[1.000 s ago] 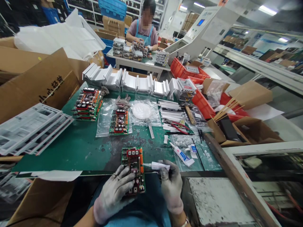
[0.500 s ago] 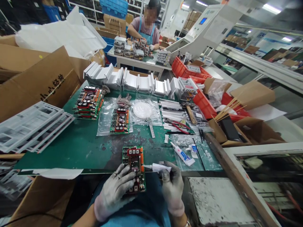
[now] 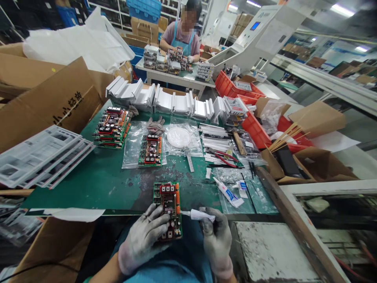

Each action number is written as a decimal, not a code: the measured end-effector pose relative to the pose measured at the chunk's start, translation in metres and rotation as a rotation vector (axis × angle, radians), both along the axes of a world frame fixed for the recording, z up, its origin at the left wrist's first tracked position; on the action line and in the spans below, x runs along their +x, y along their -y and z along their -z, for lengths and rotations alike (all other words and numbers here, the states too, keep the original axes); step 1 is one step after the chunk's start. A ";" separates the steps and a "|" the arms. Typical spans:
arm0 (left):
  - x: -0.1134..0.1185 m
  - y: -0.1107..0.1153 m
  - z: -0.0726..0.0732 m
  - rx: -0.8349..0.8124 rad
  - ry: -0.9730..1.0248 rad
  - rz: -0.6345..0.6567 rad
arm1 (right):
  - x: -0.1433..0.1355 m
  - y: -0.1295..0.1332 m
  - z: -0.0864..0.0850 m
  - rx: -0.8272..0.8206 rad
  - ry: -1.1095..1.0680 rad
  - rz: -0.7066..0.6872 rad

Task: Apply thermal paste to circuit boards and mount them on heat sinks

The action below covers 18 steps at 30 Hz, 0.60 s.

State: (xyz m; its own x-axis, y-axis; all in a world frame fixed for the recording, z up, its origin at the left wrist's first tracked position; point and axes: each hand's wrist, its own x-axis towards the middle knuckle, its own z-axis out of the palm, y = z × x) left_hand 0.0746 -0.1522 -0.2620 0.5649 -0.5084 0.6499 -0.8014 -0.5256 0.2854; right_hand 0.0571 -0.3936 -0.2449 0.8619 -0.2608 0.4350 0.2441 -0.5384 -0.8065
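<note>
My gloved left hand (image 3: 146, 238) is closed on the lower left side of a green circuit board (image 3: 167, 200), which juts over the table's front edge. Red-framed parts and an orange connector strip show on that board; my fingers cover part of it. In my gloved right hand (image 3: 217, 237) is a white glue tube (image 3: 200, 215), pinched between thumb and fingers. Its nozzle points left and lies beside the board's right edge; whether it touches cannot be told. Another circuit board (image 3: 150, 150) lies on a plastic bag further back.
A stack of circuit boards (image 3: 112, 127) stands at the left behind grey panels (image 3: 38, 157). Metal heat sinks (image 3: 165, 100) line the back. Red-handled pliers (image 3: 225, 158), metal strips and another glue tube (image 3: 228, 193) lie right. A co-worker (image 3: 184, 35) sits at a table beyond.
The glue tube and my right hand have shifted slightly right and down, drawing the nozzle back from the orange strip. My left hand still holds the board.
</note>
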 end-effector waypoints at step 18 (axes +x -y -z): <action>0.065 -0.038 -0.062 0.007 0.013 -0.227 | 0.028 0.023 0.029 0.471 -0.242 0.253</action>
